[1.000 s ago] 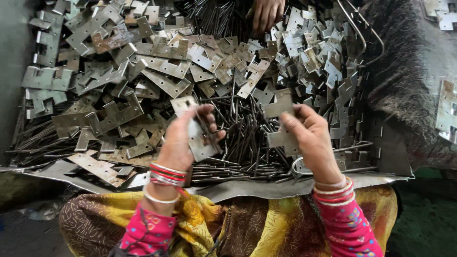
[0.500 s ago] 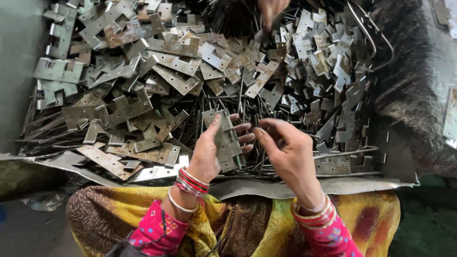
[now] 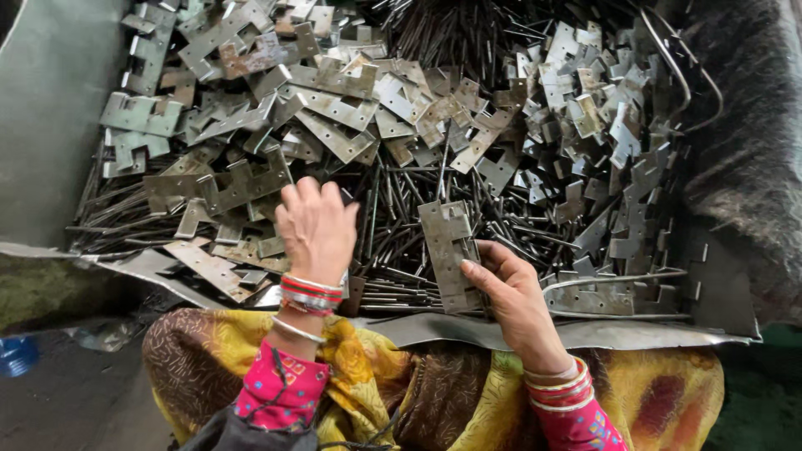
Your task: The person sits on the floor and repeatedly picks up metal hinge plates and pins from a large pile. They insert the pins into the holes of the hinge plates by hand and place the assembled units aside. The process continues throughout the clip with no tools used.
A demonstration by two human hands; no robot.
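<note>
The right hand (image 3: 514, 296) grips a grey metal hinge (image 3: 449, 250) by its lower end, thumb across the face and fingers curled behind it. The hinge stands nearly upright in the view, its long axis running from the hand up and slightly left, so the free end points away from the person toward the far heap. It sits over the bed of thin dark pins (image 3: 401, 234), just right of the middle of the tray (image 3: 585, 334).

The left hand (image 3: 316, 227) is apart from the hinge, off to its left, back of the hand up, fingers curled down among the loose plates and pins. Whether those fingers have closed on anything cannot be told; they are hidden under the hand. Red and silver bangles (image 3: 309, 294) ring that wrist.

Loose hinge plates (image 3: 334, 108) lie heaped across the far and left parts of the tray, pointing every way. More plates (image 3: 601, 125) pile up on the right. The pins lie mostly with their length running away from the person. A yellow patterned cloth (image 3: 376, 376) covers the lap below the tray's near edge.
</note>
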